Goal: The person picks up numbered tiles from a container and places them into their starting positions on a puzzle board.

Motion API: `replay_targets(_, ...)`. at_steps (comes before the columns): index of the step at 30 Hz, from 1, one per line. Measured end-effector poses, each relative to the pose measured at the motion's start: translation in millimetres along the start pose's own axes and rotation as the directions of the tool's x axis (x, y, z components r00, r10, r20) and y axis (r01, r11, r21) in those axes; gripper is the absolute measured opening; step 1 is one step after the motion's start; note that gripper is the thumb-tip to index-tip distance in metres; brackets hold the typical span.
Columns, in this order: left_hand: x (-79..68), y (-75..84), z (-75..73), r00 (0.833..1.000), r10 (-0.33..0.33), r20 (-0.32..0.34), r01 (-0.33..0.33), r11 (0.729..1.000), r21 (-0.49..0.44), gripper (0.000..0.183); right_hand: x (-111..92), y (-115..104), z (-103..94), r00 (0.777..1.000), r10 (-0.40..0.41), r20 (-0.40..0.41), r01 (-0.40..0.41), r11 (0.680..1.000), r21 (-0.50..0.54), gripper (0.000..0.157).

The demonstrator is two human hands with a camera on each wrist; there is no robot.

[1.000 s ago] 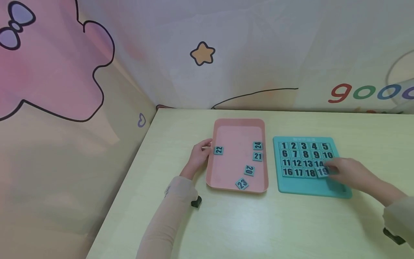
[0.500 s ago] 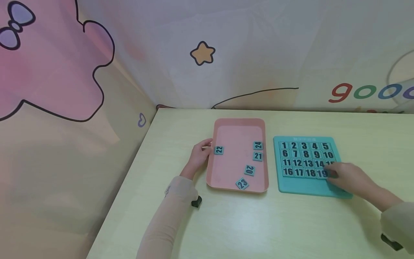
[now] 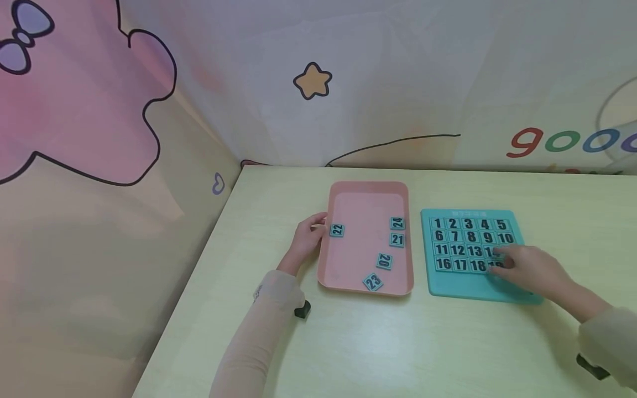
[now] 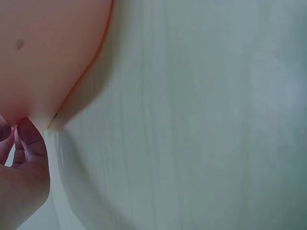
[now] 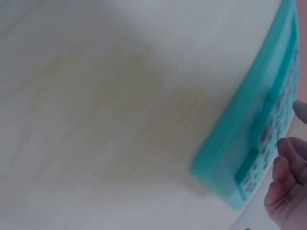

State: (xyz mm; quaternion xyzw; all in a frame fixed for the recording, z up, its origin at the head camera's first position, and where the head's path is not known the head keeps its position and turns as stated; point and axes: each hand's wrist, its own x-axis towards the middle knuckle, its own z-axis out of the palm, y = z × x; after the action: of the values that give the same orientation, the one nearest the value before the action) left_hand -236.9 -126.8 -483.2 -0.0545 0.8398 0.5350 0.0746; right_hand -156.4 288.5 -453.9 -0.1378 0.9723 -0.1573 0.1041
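Observation:
In the head view my left hand (image 3: 306, 237) pinches the left rim of a pink tray (image 3: 355, 207). The left wrist view has the thumb and fingers (image 4: 33, 141) at the tray's edge. Number tiles lie loose in the tray: 22 (image 3: 337, 230), 24 (image 3: 397, 223), 21 (image 3: 396, 240), 20 (image 3: 384, 261) and 23 (image 3: 372, 282). My right hand (image 3: 534, 271) hovers over a teal number board (image 3: 468, 286), thumb and forefinger parted near tiles 14 and 19, with nothing visible between them. It covers tile 15 and part of tile 19 (image 3: 495, 264).
The board stands right of the tray on a pale wooden table (image 3: 378, 342), with a narrow gap between them. A printed backdrop (image 3: 388, 83) rises behind the table and along its left side. Rows of tiles from 1 to 19 fill the board's upper part.
Tile 19, tilted a second ago, now sits in line in its row. My right hand has shifted slightly left and its fingertips have spread apart. The left hand stays at the tray.

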Motion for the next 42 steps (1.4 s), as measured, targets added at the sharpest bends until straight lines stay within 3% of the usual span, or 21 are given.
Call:
replay_targets(10,2.3,-2.2,-1.2,1.0,0.021,0.009,-0.021,1.0,-0.019,0.042,23,-40,-11.9,0.989,-0.131,-0.063,0.133,0.99,0.04,0.038)
replay_targets(21,2.5,-2.6,-0.8,1.0,0.024,0.009,-0.024,1.0,-0.021,0.042,50,-94,-0.2,0.969,-0.239,-0.064,0.24,0.971,0.005,0.038)
replay_targets(23,2.3,-2.6,-0.7,1.0,0.022,0.008,-0.022,1.0,-0.021,0.041,55,-103,4.3,0.96,-0.272,-0.073,0.273,0.962,0.001,0.035)
replay_targets(30,1.7,-3.8,-0.4,1.0,0.024,0.009,-0.024,0.999,-0.027,0.041,69,-126,23.2,0.89,-0.447,-0.087,0.442,0.894,-0.073,0.03)
replay_targets(33,2.2,-4.8,-0.4,1.0,0.027,0.011,-0.026,0.999,-0.03,0.041,75,-132,30.4,0.893,-0.446,-0.051,0.439,0.892,-0.108,0.034)
replay_targets(36,1.7,-4.3,-0.8,1.0,0.024,0.012,-0.024,0.999,-0.027,0.041,80,-138,35.0,0.911,-0.413,-0.007,0.407,0.9,-0.155,0.037)
replay_targets(42,1.4,-4.6,-1.3,1.0,0.019,0.013,-0.019,1.0,-0.024,0.042,89,-146,45.1,0.923,-0.384,0.014,0.379,0.903,-0.202,0.033)
